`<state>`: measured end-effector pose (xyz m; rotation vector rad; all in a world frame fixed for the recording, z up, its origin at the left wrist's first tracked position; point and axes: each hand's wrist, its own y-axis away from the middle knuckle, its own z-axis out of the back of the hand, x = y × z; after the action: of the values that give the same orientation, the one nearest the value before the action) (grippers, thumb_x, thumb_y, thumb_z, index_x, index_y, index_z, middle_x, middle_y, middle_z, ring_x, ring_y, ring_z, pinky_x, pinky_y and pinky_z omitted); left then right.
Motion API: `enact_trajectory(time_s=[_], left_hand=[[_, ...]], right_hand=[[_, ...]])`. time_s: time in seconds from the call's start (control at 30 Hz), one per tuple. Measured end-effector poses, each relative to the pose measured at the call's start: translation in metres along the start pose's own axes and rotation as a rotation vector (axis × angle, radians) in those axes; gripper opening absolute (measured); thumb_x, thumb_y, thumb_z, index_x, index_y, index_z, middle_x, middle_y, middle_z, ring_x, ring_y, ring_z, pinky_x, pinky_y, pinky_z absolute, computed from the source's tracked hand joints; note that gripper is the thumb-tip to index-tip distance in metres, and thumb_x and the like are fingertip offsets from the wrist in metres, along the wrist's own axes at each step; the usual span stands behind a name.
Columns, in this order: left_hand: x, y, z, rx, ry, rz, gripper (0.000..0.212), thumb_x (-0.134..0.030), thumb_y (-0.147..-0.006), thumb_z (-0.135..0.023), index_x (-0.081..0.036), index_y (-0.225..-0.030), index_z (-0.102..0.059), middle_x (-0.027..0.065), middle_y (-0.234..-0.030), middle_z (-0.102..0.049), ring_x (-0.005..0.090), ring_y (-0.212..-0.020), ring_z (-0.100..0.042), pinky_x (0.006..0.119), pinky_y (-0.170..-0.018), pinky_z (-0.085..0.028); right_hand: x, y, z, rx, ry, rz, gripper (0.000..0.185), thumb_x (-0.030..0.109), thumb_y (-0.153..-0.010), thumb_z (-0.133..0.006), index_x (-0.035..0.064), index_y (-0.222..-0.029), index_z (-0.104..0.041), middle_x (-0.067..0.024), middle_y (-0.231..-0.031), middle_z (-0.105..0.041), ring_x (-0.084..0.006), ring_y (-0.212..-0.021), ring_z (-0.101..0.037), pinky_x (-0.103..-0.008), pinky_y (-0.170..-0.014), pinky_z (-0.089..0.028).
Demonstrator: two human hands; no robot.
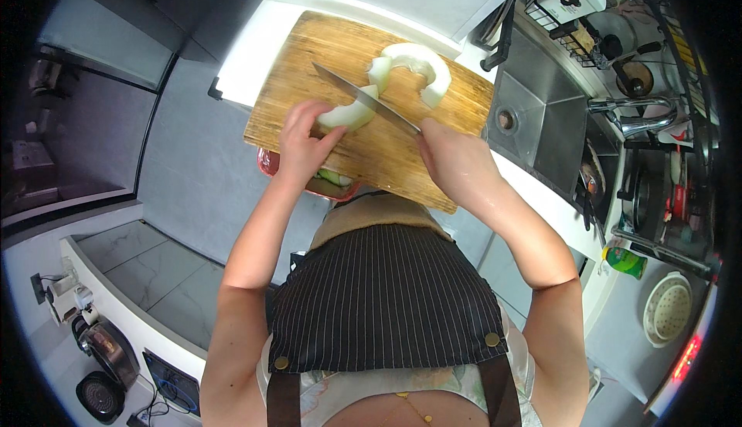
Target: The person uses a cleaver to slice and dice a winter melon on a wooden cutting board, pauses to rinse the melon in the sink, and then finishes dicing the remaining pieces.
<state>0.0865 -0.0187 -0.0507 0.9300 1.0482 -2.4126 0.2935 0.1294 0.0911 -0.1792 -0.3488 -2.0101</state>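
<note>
My right hand (458, 157) grips the handle end of a kitchen knife (371, 101), its blade pointing up and left over a wooden cutting board (371, 154). The blade lies across one end of a pale, peeled curved melon or gourd piece (351, 115). My left hand (307, 131) holds the other end of that piece, thumb on the near side and fingers on the far side. Beyond the blade, a larger curved piece (437, 70) and a small cut piece (379, 72) rest on the board, close to each other.
Below the board's near left edge is a red container (268, 161) with green and pale pieces inside. To the right are a steel sink (527, 114) with a faucet (637, 111), a loaded dish rack (579, 15), a green bottle (626, 262) and a pale colander (668, 309).
</note>
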Motion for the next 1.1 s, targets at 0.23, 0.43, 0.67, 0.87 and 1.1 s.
enact_trajectory(time_s=[0.23,0.43,0.67,0.87,1.1], left_hand=[[-0.003,0.004,-0.005,-0.016,0.019,0.042,0.037,-0.008,-0.071,-0.088,-0.005,-0.101,-0.068,0.0122,-0.108,-0.068,0.0299,-0.103,-0.065,0.038,-0.089,-0.054],[-0.002,0.008,-0.005,0.023,0.128,0.129,0.040,-0.012,-0.070,-0.089,-0.006,-0.103,-0.068,0.0119,-0.113,-0.066,0.0323,-0.103,-0.064,0.039,-0.085,-0.054],[0.003,0.012,-0.006,0.021,0.087,0.130,0.042,-0.011,-0.070,-0.090,-0.005,-0.105,-0.068,0.0119,-0.114,-0.069,0.0309,-0.108,-0.066,0.039,-0.090,-0.055],[-0.003,0.015,-0.014,-0.046,0.011,0.139,0.043,-0.011,-0.069,-0.090,-0.005,-0.106,-0.068,0.0116,-0.114,-0.070,0.0305,-0.109,-0.066,0.039,-0.092,-0.055],[-0.015,0.021,-0.020,-0.122,-0.053,0.318,0.044,-0.010,-0.069,-0.090,-0.004,-0.107,-0.068,0.0131,-0.115,-0.070,0.0301,-0.108,-0.066,0.038,-0.096,-0.053]], right_hand=[[0.010,0.011,0.002,-0.064,0.023,0.018,0.012,0.015,-0.098,-0.053,0.0030,-0.098,-0.051,-0.0178,-0.081,-0.067,-0.0399,-0.073,-0.068,-0.0503,-0.063,-0.054],[0.015,0.014,-0.005,-0.004,0.108,0.000,0.010,0.012,-0.095,-0.054,0.0021,-0.097,-0.051,-0.0178,-0.079,-0.067,-0.0377,-0.071,-0.070,-0.0487,-0.060,-0.055],[0.002,-0.012,-0.015,0.094,0.052,0.013,0.011,0.010,-0.096,-0.053,0.0005,-0.096,-0.049,-0.0197,-0.080,-0.067,-0.0416,-0.071,-0.068,-0.0507,-0.061,-0.054],[-0.011,-0.048,-0.065,0.138,0.064,0.027,0.012,0.012,-0.097,-0.051,0.0002,-0.097,-0.050,-0.0202,-0.081,-0.069,-0.0420,-0.073,-0.069,-0.0512,-0.063,-0.054],[-0.021,-0.076,-0.070,0.144,-0.060,0.069,0.018,0.019,-0.101,-0.049,0.0028,-0.096,-0.052,-0.0193,-0.082,-0.069,-0.0419,-0.074,-0.069,-0.0546,-0.066,-0.052]])
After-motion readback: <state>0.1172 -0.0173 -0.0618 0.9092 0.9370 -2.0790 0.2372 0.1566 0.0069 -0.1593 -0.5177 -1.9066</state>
